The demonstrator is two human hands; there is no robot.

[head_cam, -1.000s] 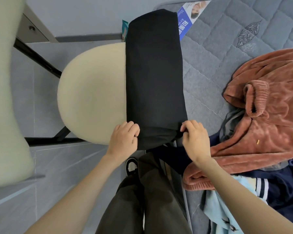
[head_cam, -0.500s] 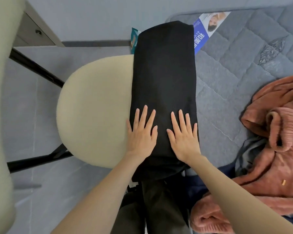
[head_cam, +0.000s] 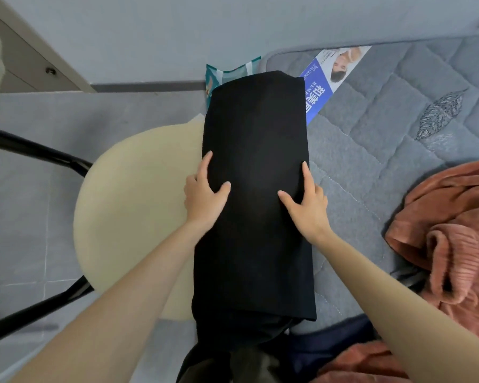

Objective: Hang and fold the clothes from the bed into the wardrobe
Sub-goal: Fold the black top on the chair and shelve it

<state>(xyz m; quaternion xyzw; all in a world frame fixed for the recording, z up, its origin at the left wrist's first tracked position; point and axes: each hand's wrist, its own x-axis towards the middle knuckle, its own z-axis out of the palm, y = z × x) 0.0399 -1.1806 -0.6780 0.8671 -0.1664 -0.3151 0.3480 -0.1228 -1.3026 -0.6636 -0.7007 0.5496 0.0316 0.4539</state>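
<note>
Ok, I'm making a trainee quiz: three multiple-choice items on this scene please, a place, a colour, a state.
1. Where does the black garment lie? A: on a shelf. B: across the cream stool and grey mattress. C: in a wardrobe.
2. What colour is the fleece garment at right? A: rust-orange. B: green. C: white.
3. What are the left hand and right hand doing? A: hanging idle. B: holding a hanger. C: gripping the black garment's sides.
B: it bridges both. A: its pile reads rust. C: thumbs on top, each clasps an edge.
</note>
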